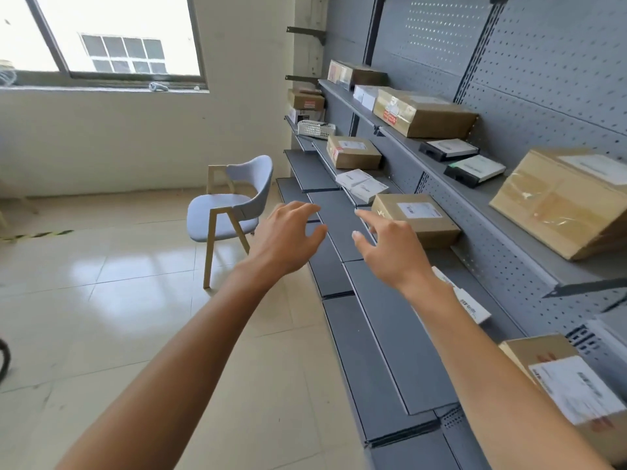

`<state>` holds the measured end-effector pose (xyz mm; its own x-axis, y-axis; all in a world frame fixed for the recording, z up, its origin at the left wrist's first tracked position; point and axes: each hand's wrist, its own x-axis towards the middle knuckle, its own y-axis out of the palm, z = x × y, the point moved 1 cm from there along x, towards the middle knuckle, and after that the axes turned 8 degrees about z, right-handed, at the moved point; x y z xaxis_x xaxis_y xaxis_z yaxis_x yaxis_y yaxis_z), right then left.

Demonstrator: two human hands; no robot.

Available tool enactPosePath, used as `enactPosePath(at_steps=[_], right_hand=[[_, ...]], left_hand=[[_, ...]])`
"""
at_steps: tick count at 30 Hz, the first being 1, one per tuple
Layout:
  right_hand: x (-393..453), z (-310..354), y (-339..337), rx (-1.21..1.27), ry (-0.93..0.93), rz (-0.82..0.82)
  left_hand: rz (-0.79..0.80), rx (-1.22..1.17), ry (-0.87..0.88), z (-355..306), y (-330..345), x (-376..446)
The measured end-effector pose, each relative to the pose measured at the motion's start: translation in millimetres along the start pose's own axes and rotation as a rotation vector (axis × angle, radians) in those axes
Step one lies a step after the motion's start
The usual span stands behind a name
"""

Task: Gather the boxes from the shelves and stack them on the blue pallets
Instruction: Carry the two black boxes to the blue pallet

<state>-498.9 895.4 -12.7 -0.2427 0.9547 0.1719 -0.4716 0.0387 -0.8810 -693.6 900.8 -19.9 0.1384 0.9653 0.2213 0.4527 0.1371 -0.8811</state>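
Observation:
Both my arms stretch toward the grey shelves (390,320) on the right. My left hand (288,237) hovers with fingers spread and loosely bent, holding nothing. My right hand (390,247) is spread too, its fingertips a short way from a brown cardboard box with a white label (424,218) on the middle shelf. Neither hand touches a box. A flat white box (361,184) lies just beyond that box, and another brown box (353,152) stands farther back. No blue pallet is in view.
The upper shelf carries a large brown box (559,201), two black-and-white flat boxes (475,169) and another brown box (424,113). A labelled box (573,388) sits near right. A grey chair (234,208) stands on the tiled floor left of the shelves, under a window.

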Motion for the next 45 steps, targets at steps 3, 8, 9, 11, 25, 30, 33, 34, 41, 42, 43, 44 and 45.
enactPosePath(at_steps=[3,8,9,11,25,30,33,34,41,42,43,44,45], right_hand=[[23,4,8,-0.013,0.002,0.004],[62,-4,11,-0.077,0.027,-0.025],[69,-7,11,-0.078,0.032,-0.034],[84,-16,12,-0.074,0.047,-0.051],[186,-140,-48,-0.11,0.204,-0.343],[195,-175,-71,-0.181,0.309,-0.384],[194,-195,-79,-0.231,0.396,-0.391],[194,-201,-81,-0.249,0.427,-0.385],[199,-219,-81,-0.326,0.644,-0.341],[202,-220,-80,-0.335,0.674,-0.324],[205,-221,-79,-0.339,0.704,-0.307],[207,-222,-78,-0.33,0.736,-0.294],[208,-223,-77,-0.307,0.766,-0.291]], left_hand=[[0.006,-0.001,0.006,21,-6,18],[0.034,-0.004,0.014,47,-5,52],[0.033,-0.008,0.017,50,-3,59],[0.038,-0.011,0.032,55,5,76],[0.114,-0.009,0.219,-2,67,258],[0.103,-0.047,0.313,-40,85,308],[0.117,-0.094,0.388,-66,97,337],[0.126,-0.107,0.413,-74,103,346],[0.188,-0.1,0.559,-118,144,403],[0.211,-0.076,0.568,-122,148,412],[0.24,-0.049,0.582,-125,151,421],[0.272,-0.024,0.602,-129,155,431],[0.303,-0.004,0.624,-133,157,441]])
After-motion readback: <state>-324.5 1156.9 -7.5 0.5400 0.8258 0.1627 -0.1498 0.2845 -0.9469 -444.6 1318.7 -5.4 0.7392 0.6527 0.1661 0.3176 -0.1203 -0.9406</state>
